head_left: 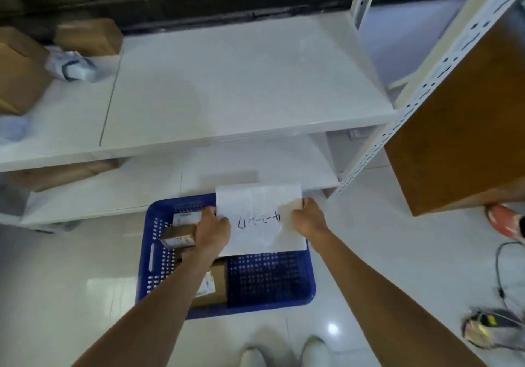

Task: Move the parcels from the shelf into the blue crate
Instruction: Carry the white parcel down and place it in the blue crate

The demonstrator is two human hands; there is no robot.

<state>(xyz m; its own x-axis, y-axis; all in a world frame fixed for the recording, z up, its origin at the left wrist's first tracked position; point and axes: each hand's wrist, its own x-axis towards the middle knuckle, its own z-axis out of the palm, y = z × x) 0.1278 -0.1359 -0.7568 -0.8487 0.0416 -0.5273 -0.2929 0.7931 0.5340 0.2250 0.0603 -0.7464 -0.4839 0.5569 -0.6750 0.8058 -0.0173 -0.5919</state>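
A flat white parcel (261, 219) with black handwriting hangs over the far half of the blue crate (270, 281). My left hand (211, 231) grips its left edge and my right hand (309, 220) grips its right edge. The crate stands on the floor in front of the white shelf (227, 82). Inside it lie a small brown box (179, 234), a white-labelled packet (186, 219) and a brown carton (214, 284), partly hidden by my left forearm. On the shelf's left end remain brown cartons (88, 36) and a white plastic-wrapped parcel (71, 65).
A large brown box (460, 128) is held up at the right by another person, whose shoes (505, 222) show on the floor. A black cable (500, 270) lies there too. A carton (62, 173) sits on the lower shelf. My own shoes (284, 352) are at the bottom.
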